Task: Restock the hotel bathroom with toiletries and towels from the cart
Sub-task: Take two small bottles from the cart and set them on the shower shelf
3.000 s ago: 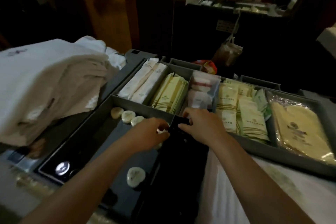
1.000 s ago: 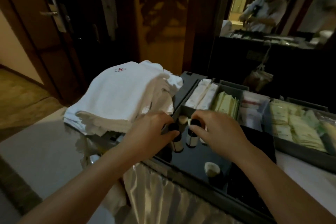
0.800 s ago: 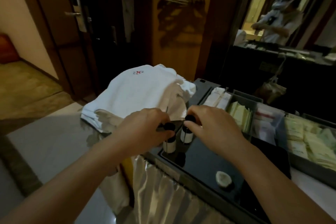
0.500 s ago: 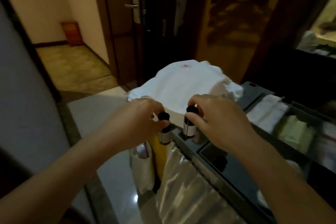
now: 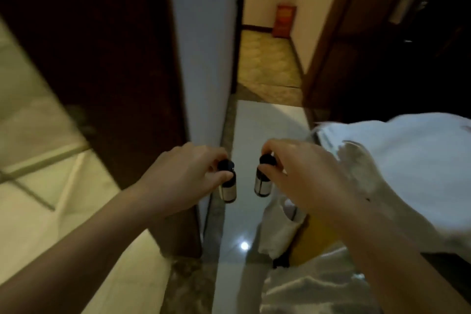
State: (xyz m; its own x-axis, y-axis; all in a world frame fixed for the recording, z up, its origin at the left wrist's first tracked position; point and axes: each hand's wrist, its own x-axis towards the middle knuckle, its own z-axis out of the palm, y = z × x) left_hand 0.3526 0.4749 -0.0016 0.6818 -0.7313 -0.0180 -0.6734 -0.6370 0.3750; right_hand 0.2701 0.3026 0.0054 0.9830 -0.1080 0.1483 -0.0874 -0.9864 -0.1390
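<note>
My left hand pinches a small toiletry bottle by its black cap; the pale body hangs below my fingers. My right hand pinches a second bottle of the same kind by its cap. Both bottles hang in the air over the floor, a short gap between them. A stack of white towels lies on the cart at the right, partly behind my right forearm. The cart's trays of toiletries are out of view.
A dark wooden door stands open at the left, its white wall edge just beyond my left hand. Pale tiled floor lies left of it. A glossy floor strip runs ahead to a carpeted corridor. A cloth bag hangs from the cart's side.
My view has swung left, away from the cart toward the doorway. Both hands have carried the two bottles off the cart's tray and out over the floor.
</note>
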